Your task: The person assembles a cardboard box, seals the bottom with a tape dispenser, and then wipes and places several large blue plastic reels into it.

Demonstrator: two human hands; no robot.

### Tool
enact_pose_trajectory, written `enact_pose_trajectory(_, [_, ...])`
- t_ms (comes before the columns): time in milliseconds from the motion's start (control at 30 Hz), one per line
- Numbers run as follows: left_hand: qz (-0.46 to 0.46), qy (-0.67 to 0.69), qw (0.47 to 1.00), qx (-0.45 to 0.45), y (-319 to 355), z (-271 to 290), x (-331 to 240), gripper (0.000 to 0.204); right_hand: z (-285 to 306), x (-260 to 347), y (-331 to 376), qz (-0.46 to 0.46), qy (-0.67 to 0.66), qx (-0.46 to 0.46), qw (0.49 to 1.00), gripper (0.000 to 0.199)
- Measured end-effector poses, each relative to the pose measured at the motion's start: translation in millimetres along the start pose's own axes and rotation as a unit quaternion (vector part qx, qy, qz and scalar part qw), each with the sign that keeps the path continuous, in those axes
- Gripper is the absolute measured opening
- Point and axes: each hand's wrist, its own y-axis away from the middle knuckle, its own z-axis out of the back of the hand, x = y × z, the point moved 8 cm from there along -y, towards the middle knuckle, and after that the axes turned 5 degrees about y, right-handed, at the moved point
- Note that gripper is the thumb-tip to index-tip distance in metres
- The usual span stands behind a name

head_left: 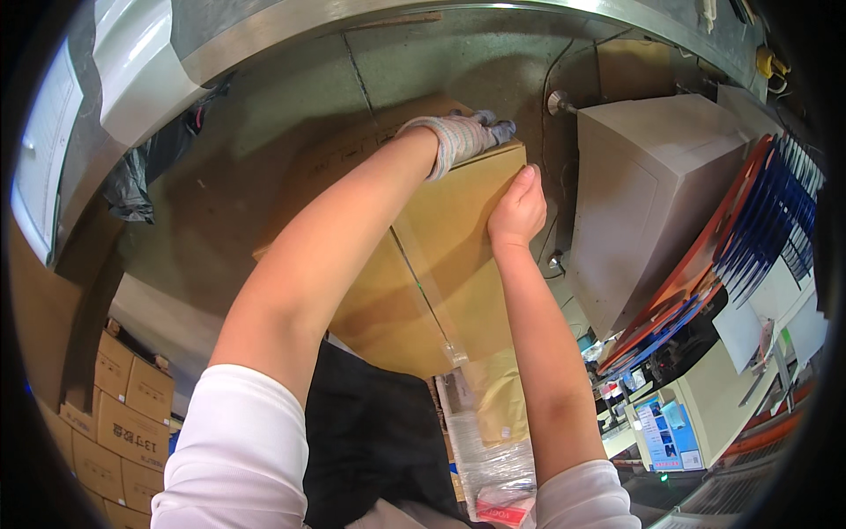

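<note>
your left hand (458,137), in a knit work glove with grey fingertips, lay over the far edge of the cardboard box (441,264), its fingers curled down past the far top corner and closed on that edge. your right hand (518,212) was bare and pressed flat against the right side of the box, just near of the glove, fingers together and pointing far, thumb along the top edge; it steadied the box rather than wrapping round it. so the box sat between and under both hands, held up in front of your body, its far right corner pinched between the gloved palm above and the bare palm beside it. a strip of clear tape (427,291) ran down the middle seam of the top face toward you, its near end loose at the box's near edge. below the box, near your waist, lay a clear plastic-wrapped bundle (489,441), possibly a flattened carton in film, though the view there was too crowded to be sure. to the right stood a grey metal cabinet (643,203), and right of that a rack of blue and orange sheets (758,229). on the near left, stacked brown cartons (123,414) sat on the floor. the green concrete floor (264,141) spread out on the far side of the box.
</note>
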Motion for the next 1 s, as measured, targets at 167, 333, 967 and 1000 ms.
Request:
enact_pose_trajectory(167, [0.075, 0.101, 0.992, 0.011, -15.8, -3.0, 55.4, 0.063, -0.5, -0.5, 1.1, -0.007, -0.003, 0.015, 1.000, 0.045])
enact_pose_trajectory(333, [-0.117, 0.063, 0.989, -0.070, 9.7, 3.5, -27.3, 0.055, 1.2, 1.0, 1.8, -0.002, 0.003, -0.006, 1.000, 0.044])
enact_pose_trajectory(967, [0.266, 0.244, 0.929, -0.078, 191.7, -14.1, 190.8, 0.067, 5.8, -9.8, -1.7, -0.105, -0.023, 0.087, 0.990, 0.054])
enact_pose_trajectory(1000, [0.272, 0.282, 0.917, -0.079, 188.4, -21.0, 195.5, 0.064, 6.5, -12.2, -2.6, -0.049, -0.060, -0.005, 0.997, 0.048])
